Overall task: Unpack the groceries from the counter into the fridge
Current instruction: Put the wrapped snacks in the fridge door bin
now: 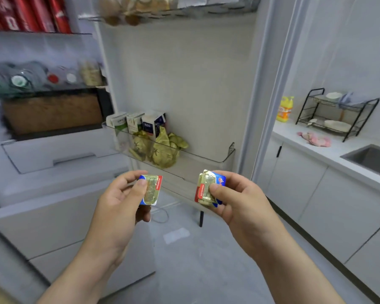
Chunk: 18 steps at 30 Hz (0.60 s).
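The left hand (121,198) and right hand (235,194) each pinch 1 small foil packet (151,189) (210,188) before the open fridge. Stowing is in hand. Next, both packets likely go over the door shelf (206,157) rim, beside the cartons (140,123).

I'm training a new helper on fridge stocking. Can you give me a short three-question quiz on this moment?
1. True or false: each hand holds one small foil packet.
2. What stands at the back of the door shelf? A) cartons B) red cans C) plates
3. What lies on the counter in front of the dish rack?

Key:
1. True: the left hand holds a packet, and the right hand holds another packet.
2. A, the cartons, behind yellow-green bags.
3. A pink cloth.
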Motion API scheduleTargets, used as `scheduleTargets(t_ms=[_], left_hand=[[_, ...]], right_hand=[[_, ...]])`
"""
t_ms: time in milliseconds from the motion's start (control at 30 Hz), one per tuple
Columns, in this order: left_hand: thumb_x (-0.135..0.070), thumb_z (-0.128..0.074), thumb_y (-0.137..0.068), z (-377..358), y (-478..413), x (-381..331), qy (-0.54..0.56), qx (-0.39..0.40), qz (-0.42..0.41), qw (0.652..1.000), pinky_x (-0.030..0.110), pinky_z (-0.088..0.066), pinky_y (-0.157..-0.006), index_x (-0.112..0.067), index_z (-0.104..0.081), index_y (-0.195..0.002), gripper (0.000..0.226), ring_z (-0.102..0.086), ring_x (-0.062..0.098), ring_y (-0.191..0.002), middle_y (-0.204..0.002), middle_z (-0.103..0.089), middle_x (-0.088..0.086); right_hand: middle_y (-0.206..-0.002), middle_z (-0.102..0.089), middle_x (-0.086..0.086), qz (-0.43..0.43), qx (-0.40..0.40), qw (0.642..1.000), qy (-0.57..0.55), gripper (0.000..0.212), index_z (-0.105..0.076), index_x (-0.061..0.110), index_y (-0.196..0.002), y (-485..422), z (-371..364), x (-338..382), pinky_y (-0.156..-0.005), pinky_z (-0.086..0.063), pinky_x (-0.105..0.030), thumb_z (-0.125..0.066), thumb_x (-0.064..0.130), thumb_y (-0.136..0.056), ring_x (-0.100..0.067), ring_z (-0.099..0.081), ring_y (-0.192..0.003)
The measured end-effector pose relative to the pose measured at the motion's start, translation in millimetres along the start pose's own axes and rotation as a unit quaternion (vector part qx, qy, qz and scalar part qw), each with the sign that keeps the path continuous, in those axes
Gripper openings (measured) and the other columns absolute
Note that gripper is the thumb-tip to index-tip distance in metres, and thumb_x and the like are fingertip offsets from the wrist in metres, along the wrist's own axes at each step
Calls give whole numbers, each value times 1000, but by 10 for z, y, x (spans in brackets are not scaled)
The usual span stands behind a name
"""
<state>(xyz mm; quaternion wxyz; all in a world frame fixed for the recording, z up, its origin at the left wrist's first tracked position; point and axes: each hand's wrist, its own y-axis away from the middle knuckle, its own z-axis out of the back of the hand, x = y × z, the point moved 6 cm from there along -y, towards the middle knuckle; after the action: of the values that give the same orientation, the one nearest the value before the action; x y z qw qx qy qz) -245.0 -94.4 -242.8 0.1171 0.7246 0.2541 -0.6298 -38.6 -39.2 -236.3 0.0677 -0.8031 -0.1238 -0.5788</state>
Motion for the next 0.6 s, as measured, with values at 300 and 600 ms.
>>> scheduleTargets(t_ms=[300,600], left_hand=[[-9,-56,-94,-143,-634,-192,36,23,-61,997,20,-44,-42,-22,-61,-104,18,-52,9,-47,-64,-67,-3],[-24,-66,-72,-320,-1634,-434,-19,161,-137,977,18,-53,-57,-21,-65,-96,24,-66,7,-68,-78,-74,-6]], right_hand=[[-93,-76,-10,15,-46,997,59,26,-69,9,-105,-335,4,192,-90,-57,-49,-73,2,-80,-24,-72,-85],[-81,-76,2,119,-93,968,201,24,-74,19,-91,-740,-364,685,-64,-52,-18,-74,-2,-80,-8,-69,-70]])
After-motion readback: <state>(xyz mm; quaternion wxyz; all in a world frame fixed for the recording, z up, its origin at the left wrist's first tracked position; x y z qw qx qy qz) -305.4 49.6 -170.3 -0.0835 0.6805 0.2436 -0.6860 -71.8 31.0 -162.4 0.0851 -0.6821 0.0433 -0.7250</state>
